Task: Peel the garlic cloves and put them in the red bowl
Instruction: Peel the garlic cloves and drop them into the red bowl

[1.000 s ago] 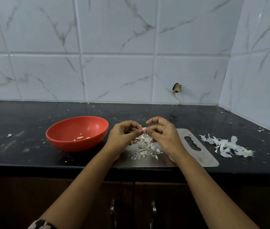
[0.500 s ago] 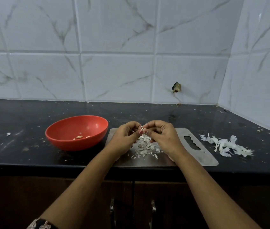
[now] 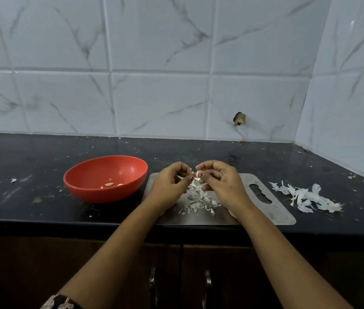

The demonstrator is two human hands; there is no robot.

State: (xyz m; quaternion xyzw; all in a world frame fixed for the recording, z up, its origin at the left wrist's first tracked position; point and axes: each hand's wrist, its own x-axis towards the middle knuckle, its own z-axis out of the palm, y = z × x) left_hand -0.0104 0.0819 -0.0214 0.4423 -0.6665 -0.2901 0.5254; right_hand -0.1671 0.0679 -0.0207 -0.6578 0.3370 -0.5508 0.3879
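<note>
A red bowl (image 3: pixel 129 170) stands on the black counter, left of centre, with a few peeled garlic cloves (image 3: pixel 109 184) lying in its bottom. To its right lies a steel cutting board (image 3: pixel 281 210). Above the board my left hand (image 3: pixel 169 186) and my right hand (image 3: pixel 223 184) meet fingertip to fingertip, both pinching one small white garlic clove (image 3: pixel 197 175) with loose skin on it. Most of the clove is hidden by my fingers. A scatter of small skin flakes (image 3: pixel 196 200) lies on the board under my hands.
A larger heap of white garlic skins (image 3: pixel 305 197) lies on the counter (image 3: pixel 31 197) right of the board. Tiled walls close the back and right side. The counter's front edge runs just below the board, with cabinet doors and handles beneath.
My hands have stayed over the board, fingertips shifting slightly around the clove. The bowl, board and skin heaps have not moved.
</note>
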